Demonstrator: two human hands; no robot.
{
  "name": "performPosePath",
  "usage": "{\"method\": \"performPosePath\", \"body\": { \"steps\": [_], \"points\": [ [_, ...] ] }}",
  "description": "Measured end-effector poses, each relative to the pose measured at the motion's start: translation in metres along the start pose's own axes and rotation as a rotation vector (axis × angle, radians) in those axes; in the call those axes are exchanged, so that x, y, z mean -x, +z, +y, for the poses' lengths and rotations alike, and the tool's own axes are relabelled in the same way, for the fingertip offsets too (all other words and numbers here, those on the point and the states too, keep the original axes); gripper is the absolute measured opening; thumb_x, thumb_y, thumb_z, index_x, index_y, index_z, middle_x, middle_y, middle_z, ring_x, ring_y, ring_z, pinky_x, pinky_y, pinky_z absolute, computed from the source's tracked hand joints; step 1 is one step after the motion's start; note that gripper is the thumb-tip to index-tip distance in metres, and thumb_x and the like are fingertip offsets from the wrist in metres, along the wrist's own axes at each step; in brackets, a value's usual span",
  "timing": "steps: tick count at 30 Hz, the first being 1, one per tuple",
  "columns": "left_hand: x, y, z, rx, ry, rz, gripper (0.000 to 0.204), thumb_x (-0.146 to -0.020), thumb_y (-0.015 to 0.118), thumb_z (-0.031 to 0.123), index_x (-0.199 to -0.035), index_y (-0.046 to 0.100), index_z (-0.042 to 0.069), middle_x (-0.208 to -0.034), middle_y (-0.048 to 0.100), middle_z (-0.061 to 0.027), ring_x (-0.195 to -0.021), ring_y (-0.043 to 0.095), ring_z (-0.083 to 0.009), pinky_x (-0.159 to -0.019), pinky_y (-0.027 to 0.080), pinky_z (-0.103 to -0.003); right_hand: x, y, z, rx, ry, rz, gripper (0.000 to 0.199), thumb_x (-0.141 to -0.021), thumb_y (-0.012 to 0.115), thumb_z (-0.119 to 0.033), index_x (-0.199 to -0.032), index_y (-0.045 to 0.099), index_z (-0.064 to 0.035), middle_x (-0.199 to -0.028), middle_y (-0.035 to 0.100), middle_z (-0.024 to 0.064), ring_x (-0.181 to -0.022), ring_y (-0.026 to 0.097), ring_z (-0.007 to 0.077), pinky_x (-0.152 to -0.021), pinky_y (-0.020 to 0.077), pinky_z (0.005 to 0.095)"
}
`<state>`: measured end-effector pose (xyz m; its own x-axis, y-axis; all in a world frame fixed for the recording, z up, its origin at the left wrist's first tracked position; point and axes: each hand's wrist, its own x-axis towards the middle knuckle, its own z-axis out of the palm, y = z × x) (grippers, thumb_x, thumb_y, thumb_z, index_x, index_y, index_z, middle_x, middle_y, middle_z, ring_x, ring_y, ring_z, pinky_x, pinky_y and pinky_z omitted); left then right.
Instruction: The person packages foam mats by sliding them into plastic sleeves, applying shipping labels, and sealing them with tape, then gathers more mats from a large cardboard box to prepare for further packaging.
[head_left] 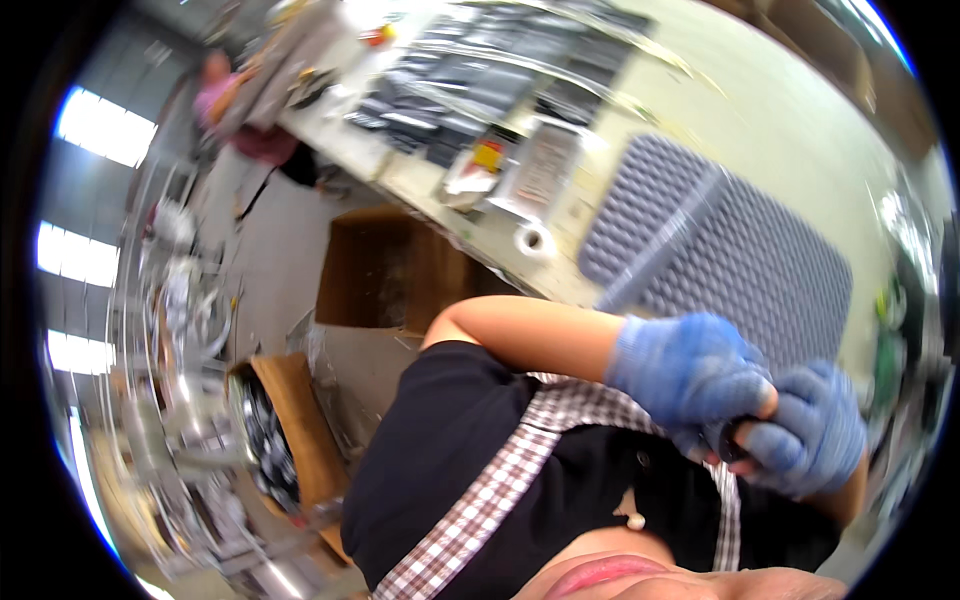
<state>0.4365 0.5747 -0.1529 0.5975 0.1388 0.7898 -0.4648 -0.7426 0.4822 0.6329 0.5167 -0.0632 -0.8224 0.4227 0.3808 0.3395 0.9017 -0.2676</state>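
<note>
Left hand and right hand, both blue-gloved: fingers curled, pinching a small dark object, partly hidden between the two hands' fingertips. Beyond the hands, a grey textured panel lies toward the near edge of the tabletop.

From my remote station I log a pale worktable running diagonally through the view. Directly on it: a grey dimpled panel crossed by a smooth band, a white roll near the edge, a light shallow tray beside it, and, farther along, dark glossy sheets overlaid by pale strips. Blur keeps me from identifying the smaller items.
</note>
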Motion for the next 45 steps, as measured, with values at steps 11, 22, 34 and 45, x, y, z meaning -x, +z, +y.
{"method": "performPosePath", "body": {
  "steps": [11, 22, 34, 45],
  "points": [
    [0.002, -0.006, 0.015, -0.138, 0.204, 0.129, 0.038, -0.090, 0.071, 0.037, -0.094, 0.070, -0.001, -0.097, 0.064, -0.0110, -0.078, 0.067, -0.0227, -0.058, 0.055, -0.030, 0.000, -0.008, -0.008, -0.239, 0.074, -0.179, 0.014, -0.080, 0.067, -0.022, -0.089, 0.058, -0.0159, -0.075, 0.056, 0.0010, -0.070, 0.063, 0.0184, -0.052, 0.0469, 0.0297],
    [-0.004, -0.047, 0.044, 0.371, -0.398, -0.153, 0.022, -0.089, 0.064, 0.026, -0.094, 0.062, 0.004, -0.080, 0.061, -0.0147, -0.070, 0.064, -0.0354, -0.060, 0.053, -0.042, -0.016, -0.002, -0.010, -0.134, -0.076, -0.139, 0.020, -0.070, 0.072, -0.015, -0.088, 0.064, -0.0176, -0.082, 0.060, 0.0000, -0.075, 0.061, 0.0162, -0.053, 0.0459, 0.0272],
    [0.010, -0.049, 0.054, 0.167, -0.336, -0.002, 0.020, -0.084, 0.068, 0.022, -0.093, 0.064, 0.004, -0.072, 0.055, -0.0090, -0.051, 0.055, -0.0229, -0.045, 0.042, -0.034, -0.022, 0.018, -0.004, 0.069, -0.150, 0.075, 0.016, -0.071, 0.073, -0.015, -0.080, 0.059, -0.0171, -0.076, 0.053, -0.0009, -0.072, 0.058, 0.0167, -0.051, 0.0453, 0.0263],
    [0.021, -0.069, 0.042, 0.208, -0.029, -0.274, 0.026, -0.085, 0.059, 0.023, -0.096, 0.058, -0.001, -0.080, 0.053, -0.0110, -0.062, 0.056, -0.0223, -0.052, 0.047, -0.034, -0.033, 0.026, -0.011, 0.151, -0.270, -0.021, 0.014, -0.080, 0.068, -0.016, -0.091, 0.060, -0.0157, -0.088, 0.056, 0.0029, -0.082, 0.061, 0.0195, -0.055, 0.0486, 0.0260]
  ]
}}
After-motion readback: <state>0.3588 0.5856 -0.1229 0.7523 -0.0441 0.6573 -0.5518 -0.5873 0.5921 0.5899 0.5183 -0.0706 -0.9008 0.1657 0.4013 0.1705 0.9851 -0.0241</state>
